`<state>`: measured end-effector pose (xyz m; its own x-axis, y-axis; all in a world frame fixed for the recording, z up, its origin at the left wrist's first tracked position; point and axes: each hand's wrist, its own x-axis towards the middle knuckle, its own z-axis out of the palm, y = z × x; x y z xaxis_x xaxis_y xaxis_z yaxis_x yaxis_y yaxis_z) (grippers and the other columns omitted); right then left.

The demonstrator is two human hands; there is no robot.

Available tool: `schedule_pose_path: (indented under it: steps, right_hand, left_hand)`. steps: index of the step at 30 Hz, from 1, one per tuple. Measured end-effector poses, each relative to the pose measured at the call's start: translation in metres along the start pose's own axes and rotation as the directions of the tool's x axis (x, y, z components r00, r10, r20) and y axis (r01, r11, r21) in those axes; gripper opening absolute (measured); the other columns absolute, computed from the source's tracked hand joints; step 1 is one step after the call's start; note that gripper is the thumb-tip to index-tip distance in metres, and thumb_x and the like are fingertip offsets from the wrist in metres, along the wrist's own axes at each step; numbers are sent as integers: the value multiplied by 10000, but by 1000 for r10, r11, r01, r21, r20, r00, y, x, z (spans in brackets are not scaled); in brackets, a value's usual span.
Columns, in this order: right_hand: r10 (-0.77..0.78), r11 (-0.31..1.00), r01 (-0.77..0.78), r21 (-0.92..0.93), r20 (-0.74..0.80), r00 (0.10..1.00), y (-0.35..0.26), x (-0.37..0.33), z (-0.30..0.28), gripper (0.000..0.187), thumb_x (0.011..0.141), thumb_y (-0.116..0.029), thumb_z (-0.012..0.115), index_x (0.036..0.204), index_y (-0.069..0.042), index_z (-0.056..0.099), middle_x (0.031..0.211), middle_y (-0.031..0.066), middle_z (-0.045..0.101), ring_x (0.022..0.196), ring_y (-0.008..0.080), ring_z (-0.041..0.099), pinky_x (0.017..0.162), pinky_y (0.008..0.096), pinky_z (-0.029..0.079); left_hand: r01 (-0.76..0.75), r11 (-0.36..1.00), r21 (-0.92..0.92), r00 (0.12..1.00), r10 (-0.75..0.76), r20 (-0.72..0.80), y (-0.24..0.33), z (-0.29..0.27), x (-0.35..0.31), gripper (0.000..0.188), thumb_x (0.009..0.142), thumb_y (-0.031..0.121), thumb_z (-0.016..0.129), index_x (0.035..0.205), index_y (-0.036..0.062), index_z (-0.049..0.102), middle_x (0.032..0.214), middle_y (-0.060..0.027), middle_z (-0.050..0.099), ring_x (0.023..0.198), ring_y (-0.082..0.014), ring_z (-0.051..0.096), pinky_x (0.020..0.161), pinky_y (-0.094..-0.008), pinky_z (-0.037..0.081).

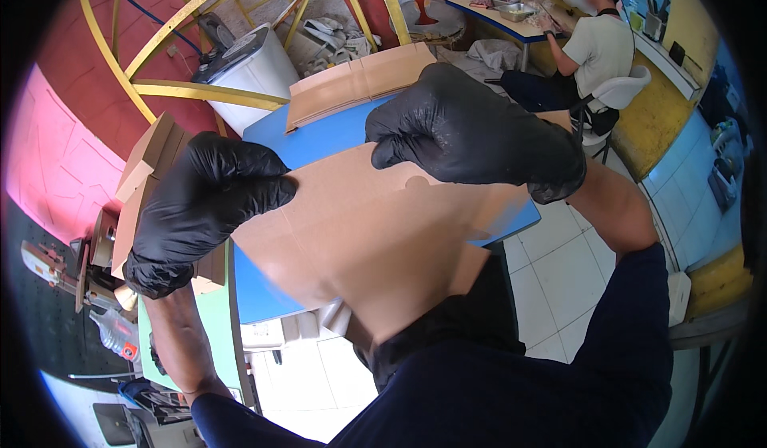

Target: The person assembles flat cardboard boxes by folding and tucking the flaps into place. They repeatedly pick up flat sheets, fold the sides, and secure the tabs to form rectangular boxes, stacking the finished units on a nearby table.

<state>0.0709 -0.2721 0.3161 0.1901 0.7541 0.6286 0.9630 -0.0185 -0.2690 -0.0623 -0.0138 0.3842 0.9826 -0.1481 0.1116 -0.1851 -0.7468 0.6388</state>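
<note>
A brown cardboard sheet (359,232), creased and cut like an unfolded box, hangs between my hands, its lower part blurred by motion. My left hand (212,204), in a black glove, pinches the sheet's upper left edge. Further right, my right hand (471,132), gloved the same way, grips the top edge with thumb and curled fingers. Beneath the sheet lies a blue tabletop (268,132). Another folded cardboard piece (359,84) rests at its far edge, just beyond my hands. The sheet hides much of the table.
Stacked cardboard boxes (148,160) stand at the left on a pale green table (228,352). Yellow metal bars (208,91) curve behind the blue table, near a white washing machine (252,72). At the far right a person (595,48) sits working at another table with metal trays (515,11).
</note>
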Motion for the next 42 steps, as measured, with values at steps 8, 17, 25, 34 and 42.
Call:
schedule_pose_path:
  steps: [8,17,25,34,42]
  right_hand:
    - [218,972,-229,60,148,965,-5,-7,-21,235,862,-116,783,1047,29,767,943,212,756,825,292,731,802,371,556]
    - [210,974,-218,54,119,970,7,-20,-27,161,889,-83,775,975,40,717,827,140,727,710,200,683,695,338,521]
    - [266,952,-282,118,132,955,9,-26,-39,136,859,-39,777,937,53,712,825,115,738,750,184,698,713,340,532]
    - [-5,987,6,159,-9,1000,12,-38,-38,341,774,-141,858,1060,2,741,1062,99,763,995,270,709,921,404,544]
    - [529,848,-485,213,-304,792,20,-36,-24,242,889,-113,792,1097,-6,729,941,42,743,864,129,695,786,300,556]
  left_hand:
    - [30,998,58,994,-23,-107,-10,-5,-15,186,845,74,856,950,-52,770,847,-85,760,781,-110,665,728,-271,530]
    - [19,997,78,986,-5,-168,-14,-17,-24,192,824,70,864,940,-47,765,816,-74,747,779,-123,674,729,-277,534]
    - [131,991,-42,945,-137,-297,-42,-31,-45,221,785,48,879,963,-17,764,881,-45,736,813,-122,669,742,-275,528]
    - [193,979,-66,923,-204,-326,-82,-41,-43,190,813,38,835,965,-29,744,888,-24,724,831,-120,651,779,-271,516]
    - [-34,952,-303,980,-27,-196,-127,-27,-36,584,860,232,806,1353,-30,634,1289,-128,693,1182,-207,643,1021,-338,510]
